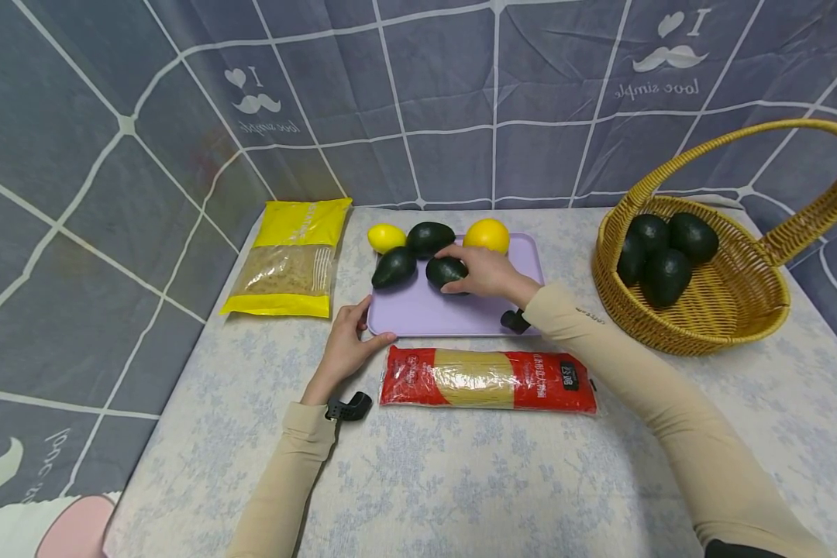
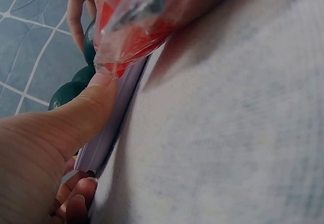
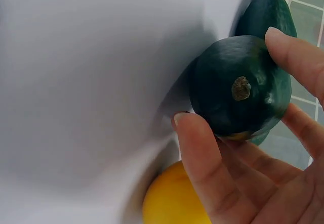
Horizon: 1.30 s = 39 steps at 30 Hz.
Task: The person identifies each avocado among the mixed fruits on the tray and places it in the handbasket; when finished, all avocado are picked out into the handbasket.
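Observation:
On the light purple tray (image 1: 435,316), my right hand (image 1: 490,271) grips a dark green avocado (image 1: 443,274). In the right wrist view its fingers and thumb curl about the avocado (image 3: 238,82), stem end showing. Two more avocados, one at the left (image 1: 394,268) and one behind (image 1: 430,239), lie close by. A lemon (image 1: 387,237) sits at the tray's back left corner, and an orange (image 1: 487,232) at the back, behind my right hand. My left hand (image 1: 347,342) holds the tray's near left corner, thumb (image 2: 91,107) along the front edge and fingers bent at the side.
A red pack of dried noodles (image 1: 484,380) lies just in front of the tray. To the left is a yellow bag of grain-like food (image 1: 286,260). A wicker basket (image 1: 756,329) with a tall handle stands at the right, several avocados (image 1: 667,277) inside. Grey curtain (image 1: 453,167) hangs behind.

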Tool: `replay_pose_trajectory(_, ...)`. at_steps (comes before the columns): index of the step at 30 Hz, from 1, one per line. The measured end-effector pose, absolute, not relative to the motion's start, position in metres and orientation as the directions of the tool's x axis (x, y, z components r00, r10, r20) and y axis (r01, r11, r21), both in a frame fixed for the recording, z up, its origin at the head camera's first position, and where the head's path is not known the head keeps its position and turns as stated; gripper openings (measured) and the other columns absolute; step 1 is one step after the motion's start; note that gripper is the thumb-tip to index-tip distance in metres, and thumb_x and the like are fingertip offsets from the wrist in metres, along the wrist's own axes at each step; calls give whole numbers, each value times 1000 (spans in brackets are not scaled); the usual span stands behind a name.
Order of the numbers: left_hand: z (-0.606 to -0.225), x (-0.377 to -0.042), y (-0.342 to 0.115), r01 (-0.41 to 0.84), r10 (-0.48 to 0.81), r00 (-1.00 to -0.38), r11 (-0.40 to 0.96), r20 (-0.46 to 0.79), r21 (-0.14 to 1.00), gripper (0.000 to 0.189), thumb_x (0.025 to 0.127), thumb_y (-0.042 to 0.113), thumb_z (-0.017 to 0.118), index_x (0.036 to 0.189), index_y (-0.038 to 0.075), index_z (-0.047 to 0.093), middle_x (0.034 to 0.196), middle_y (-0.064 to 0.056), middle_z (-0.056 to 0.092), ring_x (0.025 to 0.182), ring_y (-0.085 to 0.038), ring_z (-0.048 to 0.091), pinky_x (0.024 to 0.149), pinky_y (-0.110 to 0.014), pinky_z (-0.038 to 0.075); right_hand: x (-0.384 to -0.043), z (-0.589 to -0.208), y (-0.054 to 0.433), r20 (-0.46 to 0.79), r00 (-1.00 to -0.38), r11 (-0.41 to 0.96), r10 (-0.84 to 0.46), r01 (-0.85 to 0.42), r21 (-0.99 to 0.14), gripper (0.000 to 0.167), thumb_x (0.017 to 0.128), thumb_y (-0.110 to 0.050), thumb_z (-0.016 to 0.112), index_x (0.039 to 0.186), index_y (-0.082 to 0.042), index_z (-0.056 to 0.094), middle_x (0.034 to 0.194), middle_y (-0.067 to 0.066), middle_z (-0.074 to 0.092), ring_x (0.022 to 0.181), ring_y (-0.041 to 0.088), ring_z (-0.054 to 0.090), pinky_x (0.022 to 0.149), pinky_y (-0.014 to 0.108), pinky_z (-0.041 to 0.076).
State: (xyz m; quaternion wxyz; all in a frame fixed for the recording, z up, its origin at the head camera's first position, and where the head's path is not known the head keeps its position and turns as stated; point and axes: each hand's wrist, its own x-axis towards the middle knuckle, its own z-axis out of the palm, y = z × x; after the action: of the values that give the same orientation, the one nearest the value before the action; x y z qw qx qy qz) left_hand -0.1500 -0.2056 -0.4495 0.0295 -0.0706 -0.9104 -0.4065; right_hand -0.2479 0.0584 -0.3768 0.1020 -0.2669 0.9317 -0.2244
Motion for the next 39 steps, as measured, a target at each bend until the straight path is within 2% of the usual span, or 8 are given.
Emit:
replay_pose_trajectory(9,-449,-150,-205,147,104,-989,663,104,734,84,79,27,79,144,-2,35,99,-15,42,85,-25,39,73,-34,33,-249,-379,60,-93,-815,734,-571,-457,-503,58,84,-33,73,134,-22,47,122,16,59,91,30,58,86,46,44)
replay_pose_trajectory(15,-450,-150,-205,151,107,-988,660,108,736,85,79,27,79,145,-2,34,100,-15,42,85,-25,40,73,-34,34,-250,-380,64,-95,-800,718,-592,-470,-514,58,83,-34,74,135,-24,49,128,14,55,101,31,56,90,47,41)
replay_pose_trajectory(23,-451,-150,-206,161,110,-987,656,118,737,85,78,27,80,144,-2,35,101,-16,43,86,-25,41,74,-34,35,-248,-380,63,-88,-774,673,-627,-481,-561,60,84,-29,73,137,-18,49,133,15,51,115,32,49,99,48,33)
replay_pose_trajectory(31,-450,-151,-205,153,109,-988,659,108,736,85,79,28,79,145,-2,35,99,-15,42,85,-25,40,72,-34,34,-245,-380,59,-93,-756,655,-648,-492,-573,60,84,-28,73,137,-17,47,131,19,52,113,34,50,99,49,33)
replay_pose_trajectory(39,-451,-151,-206,163,110,-987,661,120,733,85,79,28,79,144,-2,35,99,-15,42,85,-25,40,73,-35,34,-246,-384,64,-115,-758,647,-642,-455,-612,59,83,-33,74,134,-20,48,131,14,51,113,31,48,99,48,32)
